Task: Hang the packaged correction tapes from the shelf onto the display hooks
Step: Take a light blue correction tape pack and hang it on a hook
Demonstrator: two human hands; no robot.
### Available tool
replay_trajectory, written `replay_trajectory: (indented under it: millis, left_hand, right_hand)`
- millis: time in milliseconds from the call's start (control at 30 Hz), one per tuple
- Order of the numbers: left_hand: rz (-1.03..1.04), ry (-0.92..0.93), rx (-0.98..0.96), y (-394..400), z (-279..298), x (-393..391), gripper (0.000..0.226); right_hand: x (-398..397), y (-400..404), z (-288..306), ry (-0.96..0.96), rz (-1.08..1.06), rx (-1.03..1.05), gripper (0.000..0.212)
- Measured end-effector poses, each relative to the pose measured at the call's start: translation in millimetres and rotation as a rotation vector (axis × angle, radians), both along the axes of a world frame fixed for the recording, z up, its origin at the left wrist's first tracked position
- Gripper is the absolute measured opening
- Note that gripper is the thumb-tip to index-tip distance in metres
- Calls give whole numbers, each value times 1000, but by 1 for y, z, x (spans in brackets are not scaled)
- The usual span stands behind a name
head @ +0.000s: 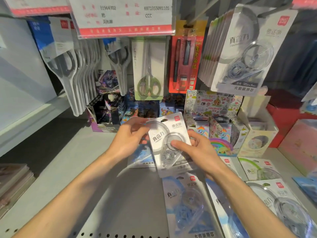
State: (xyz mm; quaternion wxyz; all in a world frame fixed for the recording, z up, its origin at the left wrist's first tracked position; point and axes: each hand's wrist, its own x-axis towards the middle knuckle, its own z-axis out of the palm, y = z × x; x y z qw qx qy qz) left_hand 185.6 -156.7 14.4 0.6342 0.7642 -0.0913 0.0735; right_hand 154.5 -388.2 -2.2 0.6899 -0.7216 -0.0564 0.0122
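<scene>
A packaged correction tape [162, 134], white card with a clear blister, is held above the shelf between both hands. My left hand [130, 134] grips its left edge with curled fingers. My right hand [195, 148] holds the right side, thumb pressed on the blister. Several more packs lie flat on the grey shelf [120, 194], one close by [185, 205] and another at the right [281, 206]. At upper right, a row of the same packs [248, 54] hangs on a display hook [267, 12].
Packaged scissors [149, 69] and a red pen set [185, 62] hang at the back, with more scissor packs [75, 66] to the left. Sticker boxes [214, 107] and card boxes [106, 114] stand behind my hands. A price label [123, 16] hangs overhead.
</scene>
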Motion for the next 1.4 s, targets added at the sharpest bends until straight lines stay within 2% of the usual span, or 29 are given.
replay_trajectory:
  millis: [33,100,133,200,267,533,633,700,800,867,967,1167,1300,1367,1400]
  left_hand:
    - [36,-6,171,4,-7,4,8]
    - [98,-5,556,11,-28,11,27]
    - [115,10,690,13,-37,14,36]
    - [117,52,863,12,-52,16,50]
    - [126,79,941,11,-59,19,49]
    - [109,49,901,7,-48,6,48]
    - [138,-15,840,12,-42,-5,29]
    - [150,-62,801,16,-35,-15,43]
    - [141,-126,728,13,-16,-34,57]
    - [111,-151,706,7,-6,-46,62]
    - [83,-176,679,-5,6,-61,67]
    - [48,-250,631,-22,18,-77,76]
    - [138,-238,435,-26,23,-85,92]
    - [121,-115,299,-31,30,-88,98]
    - [60,-46,209,-34,34,-89,90]
  right_hand:
    - [0,-5,0,-14,-29,-10,28]
    - [-1,-16,0,-34,-83,-19,24]
    - [-1,-21,-1,-37,-103,-17,24]
    - [-4,-28,-3,-33,-130,-33,27]
    - [-6,-32,-6,-38,-147,-61,26]
    - [-12,-33,-14,10,-172,-46,23]
    - [-15,-29,-14,25,-191,-71,42]
    - [-18,-23,-11,35,-183,-24,59]
    - [-21,-11,-5,52,-163,53,67]
    - [-23,-4,-1,103,-123,91,56]
    - [-26,7,9,171,11,214,28]
    - [-37,13,20,152,68,291,38]
    - [-42,4,26,92,52,316,42]
    - [-45,-1,32,41,58,322,49]
    - [-47,-4,36,7,63,313,52]
